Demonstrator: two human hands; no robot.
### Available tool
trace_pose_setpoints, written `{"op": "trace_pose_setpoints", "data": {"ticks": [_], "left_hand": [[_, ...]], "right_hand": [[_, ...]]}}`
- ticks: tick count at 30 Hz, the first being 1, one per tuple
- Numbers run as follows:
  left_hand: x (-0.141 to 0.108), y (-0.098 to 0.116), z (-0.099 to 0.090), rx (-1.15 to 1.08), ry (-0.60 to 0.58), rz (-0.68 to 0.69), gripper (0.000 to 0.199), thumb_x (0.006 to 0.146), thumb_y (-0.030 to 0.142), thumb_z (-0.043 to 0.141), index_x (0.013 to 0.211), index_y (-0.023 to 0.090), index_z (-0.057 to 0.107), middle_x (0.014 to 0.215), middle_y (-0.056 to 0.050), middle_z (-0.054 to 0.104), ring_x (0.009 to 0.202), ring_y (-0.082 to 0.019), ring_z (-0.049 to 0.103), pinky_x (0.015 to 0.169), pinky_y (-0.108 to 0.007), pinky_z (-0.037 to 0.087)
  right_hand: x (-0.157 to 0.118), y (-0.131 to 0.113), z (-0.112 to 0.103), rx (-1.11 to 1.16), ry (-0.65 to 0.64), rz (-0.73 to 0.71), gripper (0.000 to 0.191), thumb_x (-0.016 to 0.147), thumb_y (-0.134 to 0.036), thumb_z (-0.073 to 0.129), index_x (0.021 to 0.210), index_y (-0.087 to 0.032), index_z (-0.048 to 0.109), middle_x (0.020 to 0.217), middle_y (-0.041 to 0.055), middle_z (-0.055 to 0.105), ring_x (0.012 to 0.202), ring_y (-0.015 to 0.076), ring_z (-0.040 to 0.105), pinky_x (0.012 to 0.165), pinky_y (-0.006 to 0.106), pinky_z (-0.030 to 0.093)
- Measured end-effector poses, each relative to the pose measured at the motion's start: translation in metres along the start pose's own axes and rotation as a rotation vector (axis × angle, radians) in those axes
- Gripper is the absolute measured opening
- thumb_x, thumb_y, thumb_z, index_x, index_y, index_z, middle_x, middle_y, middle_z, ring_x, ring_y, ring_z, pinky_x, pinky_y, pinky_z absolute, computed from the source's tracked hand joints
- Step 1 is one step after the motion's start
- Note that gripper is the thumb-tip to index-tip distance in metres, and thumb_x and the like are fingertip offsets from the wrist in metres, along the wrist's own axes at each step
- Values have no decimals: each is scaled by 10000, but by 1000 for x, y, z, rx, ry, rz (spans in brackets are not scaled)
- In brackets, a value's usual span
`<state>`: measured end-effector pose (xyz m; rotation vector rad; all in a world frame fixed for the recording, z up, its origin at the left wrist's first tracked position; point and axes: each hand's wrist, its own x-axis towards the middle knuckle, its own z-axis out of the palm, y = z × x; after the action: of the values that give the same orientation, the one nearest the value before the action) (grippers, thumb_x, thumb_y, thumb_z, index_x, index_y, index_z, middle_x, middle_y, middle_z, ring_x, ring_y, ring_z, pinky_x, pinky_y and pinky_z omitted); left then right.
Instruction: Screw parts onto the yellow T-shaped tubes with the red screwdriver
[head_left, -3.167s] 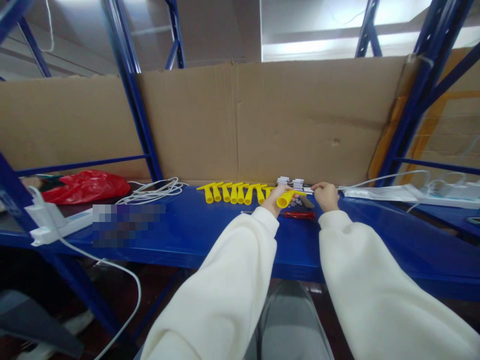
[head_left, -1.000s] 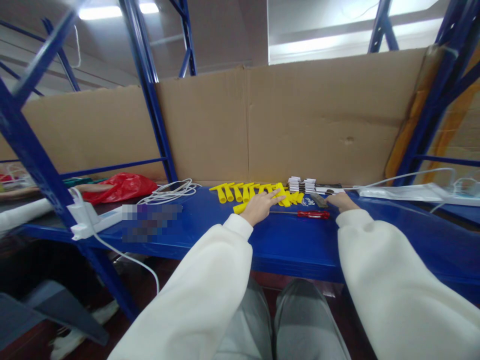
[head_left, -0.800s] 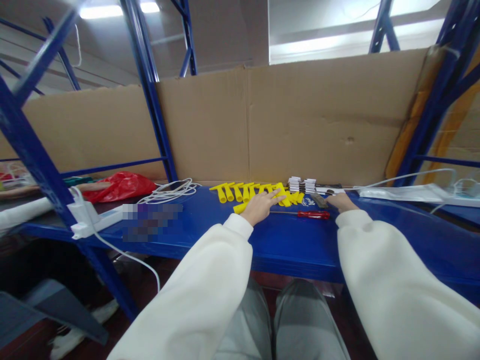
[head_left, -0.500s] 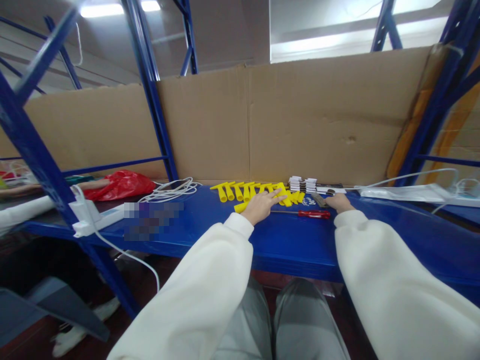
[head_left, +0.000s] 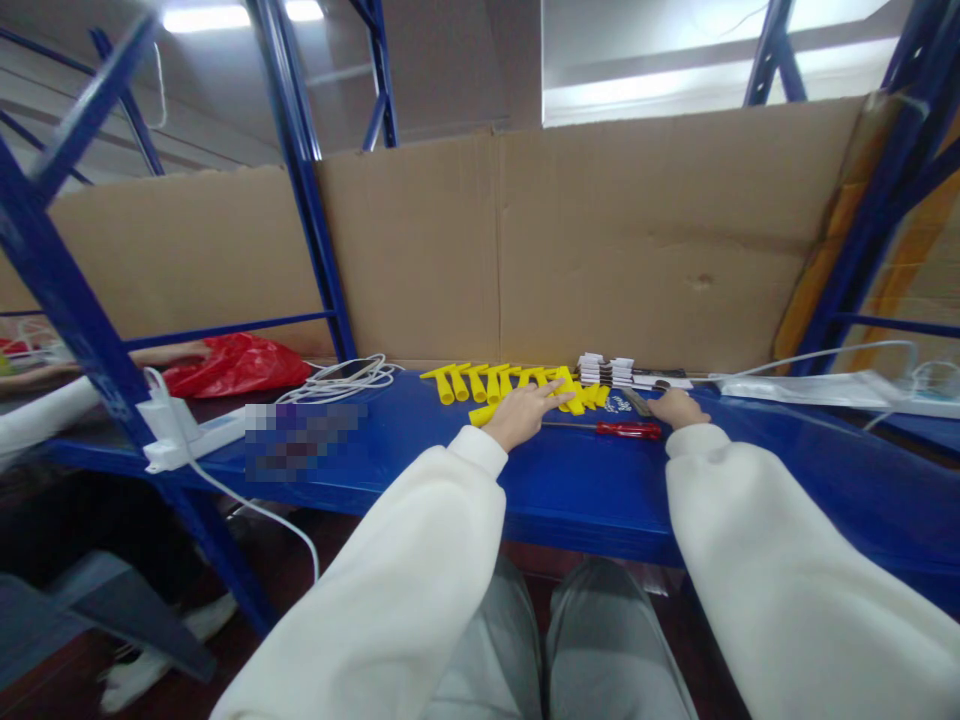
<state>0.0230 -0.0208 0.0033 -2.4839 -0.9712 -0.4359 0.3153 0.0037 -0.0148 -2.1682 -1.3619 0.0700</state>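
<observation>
Several yellow plastic parts [head_left: 476, 382] lie in a row at the back of the blue table [head_left: 592, 490]. My left hand [head_left: 523, 412] rests at the right part of this row, fingers stretched out over the yellow pieces. A screwdriver with a red handle [head_left: 628, 430] lies between my hands. My right hand [head_left: 677, 408] is beside a small grey metal piece [head_left: 637, 402]; its fingers are bent, and what they hold, if anything, is too small to name. White-ended stacked pieces [head_left: 606, 370] sit behind, near small white bits [head_left: 616, 403].
A cardboard panel [head_left: 600, 240] stands behind the table between blue posts. To the left are a coiled white cable [head_left: 352, 378], a power strip [head_left: 217, 430], a red bag [head_left: 236, 366] and another person's arm. Clear plastic packaging [head_left: 814, 386] lies at the right.
My right hand has shifted slightly to the left, and the grey metal piece beside it has turned a little. My left hand stays in place. The other person's arm at the far left has moved.
</observation>
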Motion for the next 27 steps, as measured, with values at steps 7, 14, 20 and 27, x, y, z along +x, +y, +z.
{"op": "trace_pose_setpoints", "data": {"ticks": [7, 14, 20, 27], "left_hand": [[0, -1, 2, -3, 11, 24, 721, 857, -35, 465, 1480, 327, 511, 1553, -76, 483, 1187, -228, 655, 1002, -397, 523], [1, 1, 0, -10, 3, 34, 713, 852, -43, 431, 1465, 304, 535, 1551, -72, 488, 1153, -219, 665, 966, -369, 542], [1, -1, 3, -10, 16, 74, 726, 833, -50, 448, 1463, 299, 534, 1546, -70, 497, 1158, -212, 665, 989, -373, 536], [3, -2, 9, -65, 47, 82, 660, 859, -38, 455, 1451, 237, 544, 1526, -116, 510, 1200, -224, 660, 1023, -391, 534]], "right_hand": [[-12, -16, -10, -197, -94, 46, 617, 785, -571, 664, 1239, -154, 649, 1239, 239, 676, 1153, 401, 633, 975, 565, 456], [-17, -23, -13, -277, -138, 8, 468, 843, -408, 616, 1217, -130, 664, 1247, 234, 674, 1172, 371, 639, 967, 511, 465], [-22, -25, -17, -278, -108, -12, 476, 832, -466, 634, 1180, -146, 689, 1205, 226, 692, 1146, 381, 643, 962, 521, 459], [-31, -44, -17, -177, 153, -396, 432, 911, -423, 513, 1205, -156, 682, 1237, 199, 687, 1162, 347, 616, 980, 507, 440]]}}
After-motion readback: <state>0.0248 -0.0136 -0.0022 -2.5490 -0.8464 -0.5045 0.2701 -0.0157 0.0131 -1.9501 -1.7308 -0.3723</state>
